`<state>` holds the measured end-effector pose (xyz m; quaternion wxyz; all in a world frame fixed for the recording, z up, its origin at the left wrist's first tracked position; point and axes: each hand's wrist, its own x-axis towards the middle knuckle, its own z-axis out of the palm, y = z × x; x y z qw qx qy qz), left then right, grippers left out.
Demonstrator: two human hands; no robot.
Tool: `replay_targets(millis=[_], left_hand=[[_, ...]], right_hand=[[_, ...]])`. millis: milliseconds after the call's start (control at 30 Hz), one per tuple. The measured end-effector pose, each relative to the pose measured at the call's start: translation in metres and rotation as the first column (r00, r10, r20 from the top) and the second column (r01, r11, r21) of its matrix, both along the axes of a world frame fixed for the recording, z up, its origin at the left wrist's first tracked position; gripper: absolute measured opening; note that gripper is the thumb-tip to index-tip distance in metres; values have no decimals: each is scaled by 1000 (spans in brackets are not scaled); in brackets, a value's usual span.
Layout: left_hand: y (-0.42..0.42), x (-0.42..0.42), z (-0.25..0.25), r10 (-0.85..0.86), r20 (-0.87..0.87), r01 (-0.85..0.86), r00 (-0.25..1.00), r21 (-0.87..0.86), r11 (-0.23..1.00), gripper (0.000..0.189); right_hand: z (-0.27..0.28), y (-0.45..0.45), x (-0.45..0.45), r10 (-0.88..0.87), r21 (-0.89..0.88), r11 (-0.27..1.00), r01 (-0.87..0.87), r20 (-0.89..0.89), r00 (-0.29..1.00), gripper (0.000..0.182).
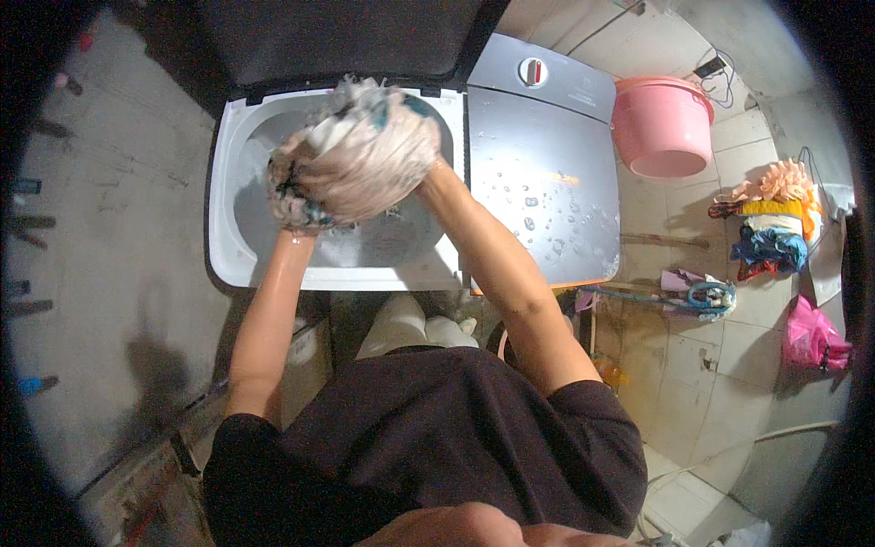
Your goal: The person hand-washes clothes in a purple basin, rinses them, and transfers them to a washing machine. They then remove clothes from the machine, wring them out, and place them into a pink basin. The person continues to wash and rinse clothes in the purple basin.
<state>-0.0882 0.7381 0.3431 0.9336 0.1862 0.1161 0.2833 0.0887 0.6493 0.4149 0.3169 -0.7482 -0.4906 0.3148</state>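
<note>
A wet bundle of light cloth with dark and teal patches (pixel 362 157) is held up over the open wash tub of a washing machine (pixel 239 263). My left hand (pixel 297 222) is at the bundle's lower left, my right hand (pixel 429 171) at its right side. The cloth hides most of both hands, and it is blurred. Water lies in the grey tub below.
The raised dark lid (pixel 328 41) stands behind the tub. At the right are a flat grey lid with water drops (pixel 543 184), a dial (pixel 534 71), a pink bucket (pixel 663 126), piled cloths (pixel 772 225) and a pink plastic bag (pixel 813 335).
</note>
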Motion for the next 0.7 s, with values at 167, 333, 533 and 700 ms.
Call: replay_targets(millis=[167,333,533,700], left_hand=[[6,-19,-50,100,-3,-95,995,306,947,50],[20,-11,-39,239,-316,124,918,802,584,51],[28,-1,-41,364,-416,373,833,909,185,52],[56,0,-108,309,-336,323,890,942,94,56]], right_hand=[[-13,-23,-48,101,146,963,-225,581,807,39],[-73,-13,-39,-83,494,867,66,13,996,37],[-82,-22,-30,-104,467,882,61,67,992,47],[-137,-23,-12,-40,405,914,-7,109,993,42]])
